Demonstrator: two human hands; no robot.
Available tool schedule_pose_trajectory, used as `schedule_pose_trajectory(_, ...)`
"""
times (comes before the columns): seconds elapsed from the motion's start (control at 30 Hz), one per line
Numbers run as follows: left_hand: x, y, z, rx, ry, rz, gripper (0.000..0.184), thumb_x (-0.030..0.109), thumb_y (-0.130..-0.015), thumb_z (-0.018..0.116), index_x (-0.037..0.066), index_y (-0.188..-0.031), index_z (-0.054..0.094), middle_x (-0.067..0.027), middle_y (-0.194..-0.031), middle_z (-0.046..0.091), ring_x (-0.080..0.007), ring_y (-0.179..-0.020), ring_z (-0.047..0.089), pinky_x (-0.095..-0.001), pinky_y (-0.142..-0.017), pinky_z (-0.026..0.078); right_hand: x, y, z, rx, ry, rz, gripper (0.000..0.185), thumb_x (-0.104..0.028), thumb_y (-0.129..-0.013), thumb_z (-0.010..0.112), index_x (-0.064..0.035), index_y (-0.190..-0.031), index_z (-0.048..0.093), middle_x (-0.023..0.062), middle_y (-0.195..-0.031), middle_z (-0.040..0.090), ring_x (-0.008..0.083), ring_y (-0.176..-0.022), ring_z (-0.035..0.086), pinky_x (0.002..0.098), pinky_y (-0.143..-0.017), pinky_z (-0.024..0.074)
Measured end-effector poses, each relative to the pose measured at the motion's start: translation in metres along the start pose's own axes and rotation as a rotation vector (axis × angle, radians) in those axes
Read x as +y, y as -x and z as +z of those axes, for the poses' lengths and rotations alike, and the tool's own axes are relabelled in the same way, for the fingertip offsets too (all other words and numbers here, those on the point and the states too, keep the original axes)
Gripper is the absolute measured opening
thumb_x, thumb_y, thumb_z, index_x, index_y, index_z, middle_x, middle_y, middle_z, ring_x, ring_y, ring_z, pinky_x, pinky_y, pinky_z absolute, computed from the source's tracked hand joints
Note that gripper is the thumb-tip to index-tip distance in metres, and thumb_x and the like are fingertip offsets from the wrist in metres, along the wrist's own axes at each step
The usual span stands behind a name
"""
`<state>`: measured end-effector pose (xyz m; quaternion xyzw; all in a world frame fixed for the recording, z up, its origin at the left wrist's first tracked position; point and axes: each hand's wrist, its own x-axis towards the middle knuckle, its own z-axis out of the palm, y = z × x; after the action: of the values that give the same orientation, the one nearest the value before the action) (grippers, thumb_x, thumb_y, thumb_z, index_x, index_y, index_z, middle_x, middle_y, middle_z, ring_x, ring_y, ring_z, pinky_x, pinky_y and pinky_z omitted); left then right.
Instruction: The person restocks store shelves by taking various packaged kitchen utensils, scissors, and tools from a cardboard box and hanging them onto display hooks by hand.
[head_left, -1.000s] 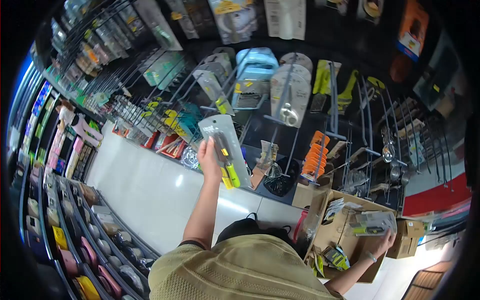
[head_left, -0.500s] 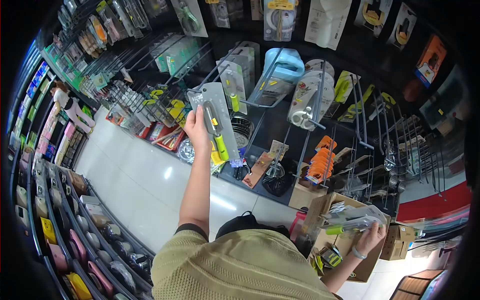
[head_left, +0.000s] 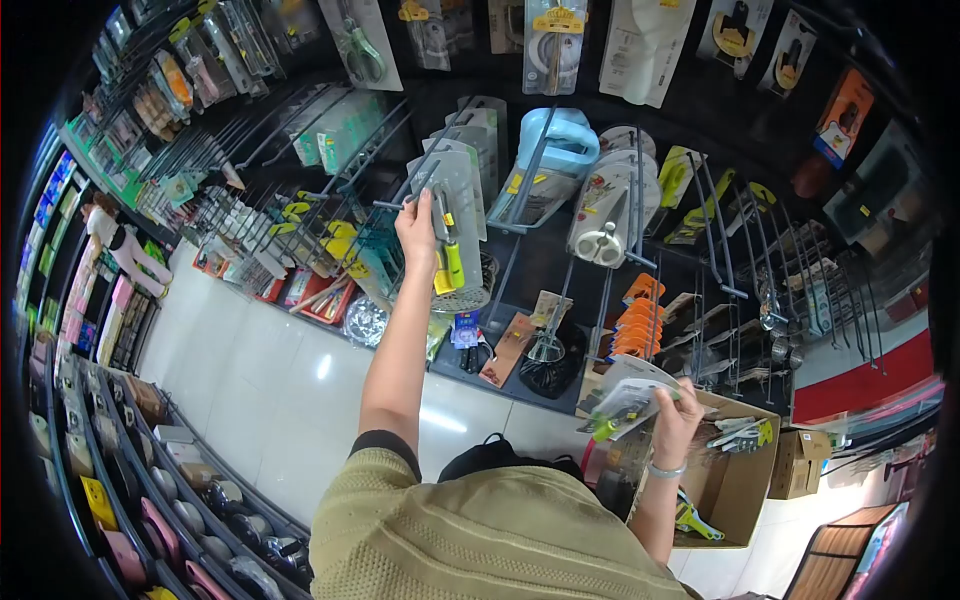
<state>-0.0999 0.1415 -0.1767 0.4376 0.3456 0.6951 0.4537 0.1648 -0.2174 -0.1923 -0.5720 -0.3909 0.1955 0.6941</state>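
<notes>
My left hand [head_left: 416, 235] is closed at the left edge of a carded kitchen tool [head_left: 453, 262] with a lime-green handle, perhaps a peeler. That card hangs at the front of a rack hook [head_left: 396, 204], against similar cards behind it. Lower right, my right hand [head_left: 680, 418] pinches several overlapping clear-and-grey carded packs [head_left: 628, 402]; a lime-green handle end pokes out below them. The packs are held up above the left side of an open cardboard box [head_left: 752, 487]. What exactly is inside the packs is hard to make out.
Blue-handled carded boards [head_left: 556, 140], scissors [head_left: 600, 243] and orange-carded items [head_left: 638, 325] hang on hooks ahead. More green packs lie in the box. A closed carton [head_left: 797, 464] stands right of it. Shelves of pans [head_left: 222, 493] line the left; another person [head_left: 122, 245] stands far left.
My left hand has moved the carded tool right and back, onto the hook among similar cards. My right hand has lifted its packs out from over the box, leftward and up.
</notes>
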Motion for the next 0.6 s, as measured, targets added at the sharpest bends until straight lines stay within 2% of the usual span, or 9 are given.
schedule_pose_trajectory(0.07, -0.010, -0.009, 0.001, -0.008, 0.011, -0.033, 0.021, 0.021, -0.090, 0.058, 0.001, -0.093, 0.057, -0.0007, -0.087, 0.058, -0.0063, -0.082, 0.050, -0.0220, -0.076, 0.040, -0.003, -0.002, 0.018, -0.009, 0.022, 0.008, 0.007, 0.005, -0.073, 0.065, 0.0061, -0.072, 0.058, 0.0006, -0.071, 0.045, 0.0089, -0.067, 0.040, 0.0215, -0.060, 0.0316)
schedule_pose_trajectory(0.17, -0.010, 0.001, 0.004, 0.052, -0.003, 0.195, 0.024, 0.021, -0.089, 0.059, 0.001, -0.100, 0.054, -0.0031, -0.092, 0.056, -0.0088, -0.084, 0.050, -0.0233, -0.077, 0.040, -0.006, -0.008, 0.036, -0.065, 0.092, 0.027, 0.009, 0.002, -0.074, 0.065, 0.0066, -0.073, 0.057, 0.0010, -0.071, 0.045, 0.0086, -0.067, 0.041, 0.0212, -0.060, 0.0321)
schedule_pose_trajectory(0.23, -0.015, 0.023, -0.005, 0.245, -0.396, 0.317, 0.025, 0.020, -0.088, 0.058, 0.002, -0.103, 0.051, -0.0056, -0.095, 0.051, -0.0136, -0.085, 0.050, -0.0277, -0.079, 0.040, -0.002, -0.014, 0.049, -0.036, 0.044, 0.080, 0.011, 0.000, -0.076, 0.064, 0.0072, -0.072, 0.057, 0.0014, -0.072, 0.046, 0.0079, -0.068, 0.042, 0.0212, -0.059, 0.0320)
schedule_pose_trajectory(0.3, 0.014, 0.072, 0.006, 0.043, -0.186, 0.152, 0.022, 0.019, -0.090, 0.056, 0.002, -0.103, 0.051, -0.0075, -0.097, 0.053, -0.0158, -0.086, 0.052, -0.0301, -0.081, 0.040, -0.003, -0.021, 0.063, -0.072, -0.063, 0.092, 0.009, 0.002, -0.077, 0.063, 0.0077, -0.073, 0.057, 0.0013, -0.074, 0.048, 0.0074, -0.069, 0.043, 0.0212, -0.060, 0.0334)
schedule_pose_trajectory(0.37, 0.033, 0.114, 0.012, -0.412, -0.047, -0.040, 0.021, 0.020, -0.092, 0.052, 0.002, -0.103, 0.052, -0.0068, -0.098, 0.056, -0.0147, -0.090, 0.051, -0.0283, -0.085, 0.038, -0.006, -0.027, 0.081, -0.090, -0.214, 0.107, 0.004, 0.005, -0.077, 0.062, 0.0075, -0.076, 0.059, 0.0010, -0.075, 0.050, 0.0075, -0.070, 0.045, 0.0209, -0.062, 0.0353)
schedule_pose_trajectory(0.43, 0.050, 0.154, 0.025, -0.587, 0.138, -0.216, 0.015, 0.014, -0.092, 0.050, 0.001, -0.099, 0.052, -0.0069, -0.095, 0.057, -0.0135, -0.090, 0.053, -0.0275, -0.082, 0.041, -0.002, -0.029, 0.094, -0.111, -0.314, 0.107, 0.004, 0.007, -0.077, 0.063, 0.0069, -0.081, 0.062, 0.0013, -0.078, 0.053, 0.0078, -0.072, 0.048, 0.0206, -0.064, 0.0378)
schedule_pose_trajectory(0.5, 0.062, 0.181, 0.034, -0.510, 0.197, -0.381, 0.013, 0.013, -0.093, 0.049, 0.001, -0.093, 0.053, -0.0017, -0.088, 0.056, -0.0076, -0.083, 0.050, -0.0230, -0.075, 0.041, -0.003, -0.034, 0.110, -0.148, -0.347, 0.106, 0.006, 0.006, -0.078, 0.063, 0.0065, -0.083, 0.063, 0.0017, -0.079, 0.054, 0.0078, -0.072, 0.049, 0.0204, -0.065, 0.0386)
schedule_pose_trajectory(0.57, 0.039, 0.184, 0.020, -0.526, 0.094, -0.350, 0.015, 0.014, -0.094, 0.049, 0.002, -0.089, 0.054, 0.0025, -0.082, 0.053, -0.0031, -0.076, 0.045, -0.0198, -0.068, 0.039, 0.003, -0.032, 0.121, -0.197, -0.434, 0.153, 0.013, 0.004, -0.079, 0.063, 0.0057, -0.092, 0.064, 0.0057, -0.087, 0.062, 0.0093, -0.079, 0.055, 0.0210, -0.071, 0.0431)
schedule_pose_trajectory(0.6, 0.047, 0.183, 0.024, -0.414, 0.118, -0.367, 0.015, 0.015, -0.094, 0.049, 0.004, -0.087, 0.054, 0.0051, -0.078, 0.050, -0.0007, -0.074, 0.040, -0.0177, -0.063, 0.036, 0.003, -0.029, 0.129, -0.197, -0.469, 0.209, 0.014, 0.004, -0.080, 0.063, 0.0055, -0.094, 0.064, 0.0070, -0.089, 0.063, 0.0099, -0.081, 0.057, 0.0213, -0.074, 0.0439)
